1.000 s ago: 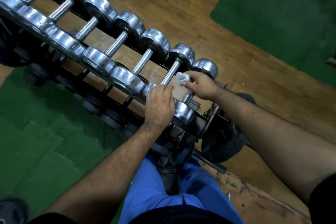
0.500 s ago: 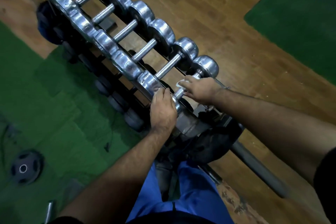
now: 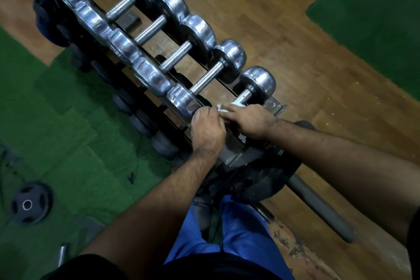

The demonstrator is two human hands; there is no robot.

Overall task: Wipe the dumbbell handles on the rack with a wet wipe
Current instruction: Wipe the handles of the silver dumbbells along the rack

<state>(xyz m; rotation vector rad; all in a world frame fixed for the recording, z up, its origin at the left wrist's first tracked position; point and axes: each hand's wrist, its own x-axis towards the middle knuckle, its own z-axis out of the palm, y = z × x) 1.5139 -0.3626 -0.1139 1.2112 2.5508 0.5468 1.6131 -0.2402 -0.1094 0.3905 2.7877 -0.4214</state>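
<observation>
Head view, looking down along a rack [image 3: 275, 107] that carries a row of chrome dumbbells running from upper left to lower right. The right hand [image 3: 248, 120] is curled over the handle [image 3: 242, 99] of the dumbbell nearest the rack's end, pressing a white wet wipe [image 3: 223, 108] against the bar; only a crumpled edge of the wipe shows beyond the fingers. The far head of this dumbbell [image 3: 259, 80] lies clear of the hand, while its near head is hidden. The left hand [image 3: 208, 127] rests with fingers curled over the near end of the same dumbbell, just beside the right hand and touching the wipe's edge; what exactly it grips cannot be told. The neighbouring dumbbell [image 3: 205, 82] lies parallel, untouched. Darker weights [image 3: 163, 143] sit on a lower tier of the rack. The floor is wood [image 3: 284, 18], with green mats [image 3: 68, 120] at left and upper right; a black weight plate [image 3: 29, 204] lies on the left mat. Blue trousers [image 3: 238, 234] show at the bottom.
</observation>
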